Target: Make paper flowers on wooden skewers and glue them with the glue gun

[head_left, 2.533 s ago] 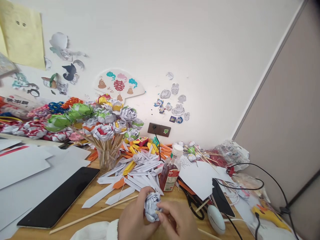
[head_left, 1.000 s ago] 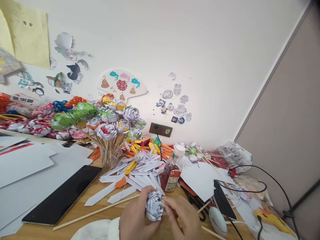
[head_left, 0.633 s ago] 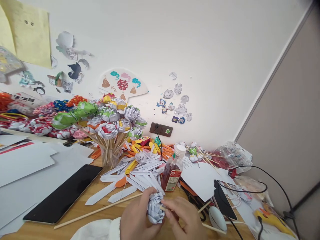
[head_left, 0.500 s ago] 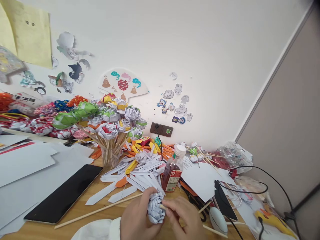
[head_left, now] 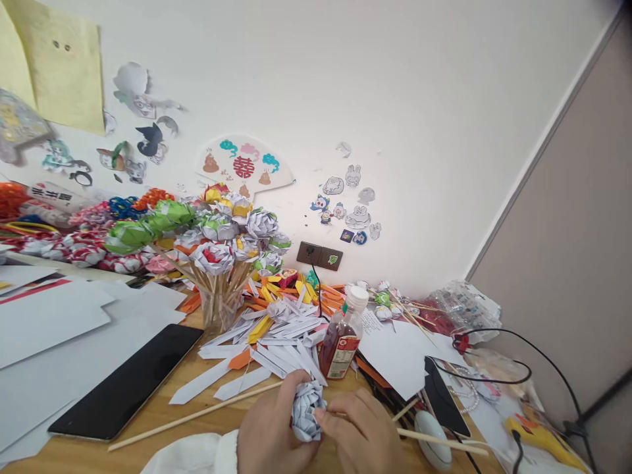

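Note:
A white folded-paper flower (head_left: 307, 415) is gripped in my left hand (head_left: 271, 428), thumb on top and fingers around its left side. My right hand (head_left: 363, 431) is closed on a thin wooden stick (head_left: 444, 442), whose far end juts out to the right over the mouse. Its near end is hidden by my fingertips, which press at the flower's right side. I cannot tell how deep the stick sits in the flower. Another wooden stick (head_left: 197, 416) lies on the table left of my hands.
Folded paper strips (head_left: 281, 329) are heaped ahead, beside a red-labelled bottle (head_left: 340, 339). A clear holder (head_left: 220, 309) bears several paper flowers on sticks. A black tablet (head_left: 131, 382) lies left; a white mouse (head_left: 432, 428) and a phone (head_left: 447, 398) are at right.
The stick in my right hand has swung, its far end now higher and further right. My right fingers have shifted and cover its near end. My left hand and the flower stay nearly still.

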`<state>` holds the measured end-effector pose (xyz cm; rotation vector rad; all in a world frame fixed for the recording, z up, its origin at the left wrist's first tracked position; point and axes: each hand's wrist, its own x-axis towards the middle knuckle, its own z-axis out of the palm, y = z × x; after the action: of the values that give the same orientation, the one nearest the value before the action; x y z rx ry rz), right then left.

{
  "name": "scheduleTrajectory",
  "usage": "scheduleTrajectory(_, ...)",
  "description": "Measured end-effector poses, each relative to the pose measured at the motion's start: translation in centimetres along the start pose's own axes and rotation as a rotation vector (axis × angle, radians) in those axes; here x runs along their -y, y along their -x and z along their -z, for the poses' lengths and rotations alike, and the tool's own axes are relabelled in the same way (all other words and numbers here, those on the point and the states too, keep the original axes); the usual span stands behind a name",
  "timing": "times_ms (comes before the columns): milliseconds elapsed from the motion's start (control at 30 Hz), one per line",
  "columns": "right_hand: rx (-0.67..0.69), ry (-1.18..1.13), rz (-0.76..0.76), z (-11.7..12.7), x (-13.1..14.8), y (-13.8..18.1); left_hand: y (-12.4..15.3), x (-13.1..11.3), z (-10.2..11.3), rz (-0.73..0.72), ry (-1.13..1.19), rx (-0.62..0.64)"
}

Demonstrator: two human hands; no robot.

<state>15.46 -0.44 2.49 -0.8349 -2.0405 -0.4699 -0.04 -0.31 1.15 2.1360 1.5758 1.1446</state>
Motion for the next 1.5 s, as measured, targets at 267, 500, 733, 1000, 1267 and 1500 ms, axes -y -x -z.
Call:
scheduleTrajectory(267,-0.103,0.097,0.189,1.3,0.5,-1.7,-0.1,0.4,-0.2,0.03,0.057,0.007)
scheduleTrajectory(500,-0.042,-0.016,0.169,1.9,-0.3,-1.3,0.3,0.7,-0.5,-0.138,0.188,-0.025)
scheduleTrajectory(733,-0.021,-0.078,0.15,1.9,-0.3,-1.5,0.3,1.3,-1.1,-0.21,0.247,0.023)
scheduleTrajectory(1000,-0.009,-0.09,0.174,1.7,-0.4,-1.4,0.2,0.8,-0.8,-0.235,0.227,0.057)
scheduleTrajectory(1267,0.021,-0.083,0.151,1.7,-0.2,-1.2,0.3,0.5,-0.2,-0.218,0.238,0.08)
scheduleTrajectory(1500,0.111,-0.031,0.104,2.0,-0.3,-1.2,0.4,-0.1,0.3,-0.213,0.206,0.108)
